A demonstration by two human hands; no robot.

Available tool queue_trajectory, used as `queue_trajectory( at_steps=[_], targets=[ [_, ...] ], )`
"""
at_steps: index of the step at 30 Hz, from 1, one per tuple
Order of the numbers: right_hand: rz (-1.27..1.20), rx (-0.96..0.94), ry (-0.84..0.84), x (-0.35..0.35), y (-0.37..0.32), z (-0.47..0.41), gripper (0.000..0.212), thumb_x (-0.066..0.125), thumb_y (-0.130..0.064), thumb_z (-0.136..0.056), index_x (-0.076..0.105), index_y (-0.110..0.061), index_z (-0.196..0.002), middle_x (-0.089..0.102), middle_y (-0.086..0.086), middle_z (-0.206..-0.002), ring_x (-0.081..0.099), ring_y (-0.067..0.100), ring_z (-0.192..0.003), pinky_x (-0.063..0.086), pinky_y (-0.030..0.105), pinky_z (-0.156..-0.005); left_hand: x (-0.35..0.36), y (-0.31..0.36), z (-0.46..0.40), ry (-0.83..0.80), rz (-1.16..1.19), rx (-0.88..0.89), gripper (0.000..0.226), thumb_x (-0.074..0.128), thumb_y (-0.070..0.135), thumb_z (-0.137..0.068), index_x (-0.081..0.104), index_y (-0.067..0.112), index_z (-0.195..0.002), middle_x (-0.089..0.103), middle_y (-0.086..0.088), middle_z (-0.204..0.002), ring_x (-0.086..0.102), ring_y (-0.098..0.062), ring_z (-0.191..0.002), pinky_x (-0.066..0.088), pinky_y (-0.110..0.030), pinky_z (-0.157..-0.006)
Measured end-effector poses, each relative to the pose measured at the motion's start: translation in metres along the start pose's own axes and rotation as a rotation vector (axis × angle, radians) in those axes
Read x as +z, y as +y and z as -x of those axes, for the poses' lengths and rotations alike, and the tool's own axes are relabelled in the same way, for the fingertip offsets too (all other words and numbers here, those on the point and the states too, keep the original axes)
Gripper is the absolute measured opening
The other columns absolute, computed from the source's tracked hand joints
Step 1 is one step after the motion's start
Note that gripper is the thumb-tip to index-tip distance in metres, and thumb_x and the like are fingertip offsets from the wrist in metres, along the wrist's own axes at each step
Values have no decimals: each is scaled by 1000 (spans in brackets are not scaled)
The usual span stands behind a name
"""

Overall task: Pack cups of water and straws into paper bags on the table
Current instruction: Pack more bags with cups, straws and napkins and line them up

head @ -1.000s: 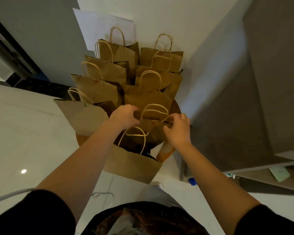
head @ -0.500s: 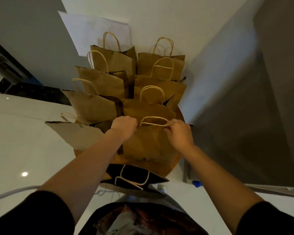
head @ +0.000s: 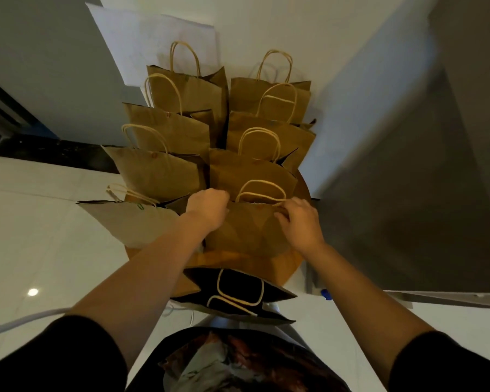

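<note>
Hands are set at the two upper corners of the nearest standing paper bag (head: pixel 246 230): the left hand (head: pixel 208 209) is clenched over its left edge, the right hand (head: pixel 301 222) is pinching the rim by the rope handle (head: pixel 260 190). The bag stands upright at the near edge of the round tabletop (head: pixel 286 267), mouth upward, long axis vertical, broad face toward the wearer. The step is judged to be seating or closing this bag; no cups or straws can be seen. Next, the dark open bag (head: pixel 235 292) below the tabletop edge would probably be taken up. More bags (head: pixel 164 171) are ranked behind in two rows.
</note>
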State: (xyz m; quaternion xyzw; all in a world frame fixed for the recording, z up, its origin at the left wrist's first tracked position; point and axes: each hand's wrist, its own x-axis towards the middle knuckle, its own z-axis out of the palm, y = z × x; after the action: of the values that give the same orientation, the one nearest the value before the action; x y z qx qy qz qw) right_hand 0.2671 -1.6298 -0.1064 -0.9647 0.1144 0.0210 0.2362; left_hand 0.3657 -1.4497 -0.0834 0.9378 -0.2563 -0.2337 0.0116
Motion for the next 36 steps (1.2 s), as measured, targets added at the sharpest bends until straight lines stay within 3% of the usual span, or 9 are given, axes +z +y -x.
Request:
queue_trajectory(
  at_steps=[5, 7, 11, 14, 17, 20, 25, 28, 36],
  targets=[
    [-101, 103, 126, -7, -9, 23, 39, 59, -23, -90, 50, -15, -126, 45, 4, -128, 36, 20, -123, 33, 32, -101, -13, -5, 21, 132, 152, 28, 29, 53, 22, -92, 52, 10, -119, 57, -10, -111, 53, -27, -103, 49, -38, -79],
    [-302, 193, 159, -16, -15, 40, 30, 59, -22, -88, 50, -21, -116, 45, -2, -120, 43, 15, -115, 40, 27, -93, -18, -10, 34, 39, 245, 27, 36, 54, 17, -89, 52, 12, -125, 56, -9, -118, 53, -26, -107, 49, -39, -86],
    [-411, 243, -380, -24, -30, 69, 12, 56, -23, -89, 53, -26, -100, 55, -4, -101, 55, 14, -95, 48, 27, -79, -21, -20, 59, -179, 277, 37, 42, 56, 18, -84, 52, 16, -126, 43, -8, -131, 41, -29, -120, 42, -41, -97],
    [-356, 235, -714, -23, -39, 79, 38, 55, -23, -89, 47, -23, -126, 51, -1, -121, 50, 15, -110, 45, 30, -88, -13, -23, 77, -142, 198, 19, 42, 62, 25, -80, 51, 24, -120, 42, -2, -119, 42, -22, -109, 40, -31, -85],
    [-302, 293, -826, -14, -45, 81, 55, 58, -31, -87, 37, -21, -137, 45, 1, -132, 47, 16, -111, 43, 24, -79, 11, -18, 90, -377, 288, -47, 43, 67, 23, -77, 51, 21, -117, 51, 0, -105, 51, -16, -91, 47, -30, -73],
    [-192, 299, -759, -4, -47, 82, 50, 59, -46, -87, 46, -20, -127, 53, -2, -118, 52, 16, -100, 43, 26, -75, 31, -16, 95, -435, 357, -58, 47, 71, 34, -77, 52, 22, -119, 57, 1, -113, 55, -19, -100, 50, -36, -86],
    [-119, 313, -594, 8, -47, 87, 34, 62, -35, -88, 61, -6, -105, 55, 7, -85, 50, 17, -75, 38, 27, -62, 42, -14, 98, -279, 166, -74, 15, 58, 37, -88, 62, 23, -91, 61, 1, -85, 56, -15, -77, 42, -27, -61],
    [-22, 272, -597, 10, -51, 88, 21, 64, -14, -86, 61, -6, -105, 61, 10, -99, 52, 18, -79, 46, 28, -67, 43, -13, 102, -244, 11, -179, 11, 57, 18, -90, 62, 17, -100, 54, 1, -78, 54, -16, -75, 43, -27, -64],
    [8, 187, -358, 1, -47, 84, 44, 53, 11, -85, 55, -10, -123, 47, 11, -127, 54, 26, -110, 46, 31, -96, 33, -27, 102, -76, 188, -294, 43, 55, 2, -88, 48, 14, -129, 42, -10, -120, 54, -27, -98, 49, -32, -78]
  ],
)
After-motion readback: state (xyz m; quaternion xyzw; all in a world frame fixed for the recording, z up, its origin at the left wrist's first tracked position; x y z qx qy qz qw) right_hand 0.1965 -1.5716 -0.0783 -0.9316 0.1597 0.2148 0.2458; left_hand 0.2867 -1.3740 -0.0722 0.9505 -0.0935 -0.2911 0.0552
